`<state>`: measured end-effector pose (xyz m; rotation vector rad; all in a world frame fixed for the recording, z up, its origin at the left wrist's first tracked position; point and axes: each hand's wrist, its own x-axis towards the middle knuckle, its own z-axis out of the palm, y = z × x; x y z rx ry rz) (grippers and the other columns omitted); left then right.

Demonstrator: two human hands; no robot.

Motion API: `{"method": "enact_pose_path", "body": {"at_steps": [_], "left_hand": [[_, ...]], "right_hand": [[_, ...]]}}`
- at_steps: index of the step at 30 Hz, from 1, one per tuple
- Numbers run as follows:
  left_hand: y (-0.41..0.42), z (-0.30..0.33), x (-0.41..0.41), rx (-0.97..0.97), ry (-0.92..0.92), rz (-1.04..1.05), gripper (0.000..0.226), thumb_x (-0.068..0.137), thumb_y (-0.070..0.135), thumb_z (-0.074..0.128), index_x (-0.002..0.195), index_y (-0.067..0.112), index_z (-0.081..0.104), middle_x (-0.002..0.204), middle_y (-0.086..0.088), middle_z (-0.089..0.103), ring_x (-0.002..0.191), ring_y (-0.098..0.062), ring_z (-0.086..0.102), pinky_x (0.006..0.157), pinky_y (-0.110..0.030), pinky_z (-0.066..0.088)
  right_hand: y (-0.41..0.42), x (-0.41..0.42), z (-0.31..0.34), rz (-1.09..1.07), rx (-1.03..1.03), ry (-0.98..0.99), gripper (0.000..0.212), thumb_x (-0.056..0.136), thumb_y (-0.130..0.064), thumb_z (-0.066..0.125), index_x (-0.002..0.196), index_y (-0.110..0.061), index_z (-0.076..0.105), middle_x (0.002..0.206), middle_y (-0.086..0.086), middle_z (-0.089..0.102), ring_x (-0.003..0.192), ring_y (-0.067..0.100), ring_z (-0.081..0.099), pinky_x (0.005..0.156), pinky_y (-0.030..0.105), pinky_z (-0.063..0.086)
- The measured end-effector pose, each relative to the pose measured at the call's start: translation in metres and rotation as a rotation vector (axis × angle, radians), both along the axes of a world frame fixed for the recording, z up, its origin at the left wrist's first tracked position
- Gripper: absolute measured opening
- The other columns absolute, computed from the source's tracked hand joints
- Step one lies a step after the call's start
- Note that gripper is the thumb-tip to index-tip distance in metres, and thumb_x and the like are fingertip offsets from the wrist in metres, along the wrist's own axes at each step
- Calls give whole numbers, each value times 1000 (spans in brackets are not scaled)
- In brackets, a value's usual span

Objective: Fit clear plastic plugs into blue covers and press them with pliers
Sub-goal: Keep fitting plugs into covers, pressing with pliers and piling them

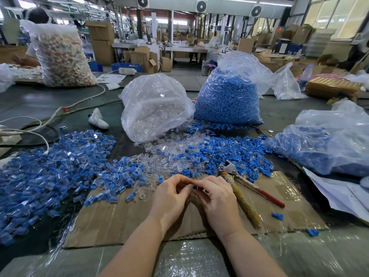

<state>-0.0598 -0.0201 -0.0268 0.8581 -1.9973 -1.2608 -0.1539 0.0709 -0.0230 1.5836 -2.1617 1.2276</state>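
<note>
A: Start with the big stuff. What's on the floor?

B: 2 tall plastic sacks stand at the back, touching: the bag of blue covers [227,100] on the right and the bag of clear plugs [155,108] on the left, both spilling forward into a mixed loose heap [179,154]. A broad pile of fitted pieces [50,172] spreads to the left. All look like feather-light moulded plastic, so weight is no issue; scatter is.

A: And the tool?

B: The pliers [239,182] lie on the cardboard sheet [123,218], just beside the right hand, steel head toward the heap. 1 handle is red, the other wrapped in yellowish tape. I'd judge the wrapped grip gives better purchase than bare metal. Take both handles low, away from the pivot.

A: The hands?

B: The left hand [169,198] and right hand [217,196] meet at the fingertips over the cardboard, fingers curled in. Between them shows a sliver of blue, 1 blue cover [194,187], pinched there. Whether a clear plug is already seated inside I cannot tell; the fingers hide it.

A: How would it handle?

B: Probably stiff, smooth, a bit slippery, and small enough to flick away. I'd pinch the cover by its flat sides, leave the open mouth free, and press the plug in straight.
</note>
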Motion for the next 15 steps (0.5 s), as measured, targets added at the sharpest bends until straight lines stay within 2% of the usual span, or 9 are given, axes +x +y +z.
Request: {"method": "enact_pose_path", "body": {"at_steps": [4, 7, 9, 12, 15], "left_hand": [[0, 3, -1, 68, 35, -15, 16, 85, 5, 64, 81, 20, 66, 75, -3, 69, 73, -17, 65, 78, -39, 54], [-1, 4, -1, 26, -5, -17, 11, 85, 7, 64, 84, 18, 66, 78, -2, 69, 75, -15, 65, 76, -31, 54], [-1, 5, -1, 18, -28, -13, 7, 85, 9, 64, 87, 16, 66, 80, -3, 68, 76, -14, 65, 74, -25, 53], [-1, 6, -2, 80, 15, -9, 6, 85, 4, 63, 87, 10, 64, 75, -3, 66, 61, 3, 61, 60, -11, 48], [-2, 6, -4, 153, 60, -6, 7, 86, 0, 61, 86, 7, 63, 72, -4, 64, 53, 6, 59, 54, -8, 46]], "right_hand": [[0, 0, 1, 8, 14, 14, 21, 80, -30, 62, 91, -17, 74, 83, -4, 67, 76, 22, 60, 69, 43, 50], [0, -2, 0, -5, 45, 30, 18, 80, -21, 70, 96, -17, 73, 88, -4, 67, 82, 21, 60, 76, 42, 49], [0, -4, 2, -50, 59, 33, 24, 80, -19, 72, 103, -16, 70, 95, -4, 66, 90, 20, 60, 85, 40, 46], [5, -11, 8, -203, 107, 1, 36, 85, -29, 66, 119, -19, 61, 112, -5, 61, 108, 15, 53, 97, 35, 37], [17, -29, 13, -490, 346, -15, 46, 91, -44, 50, 132, -24, 45, 130, -3, 49, 120, 15, 43, 103, 37, 30]]}}
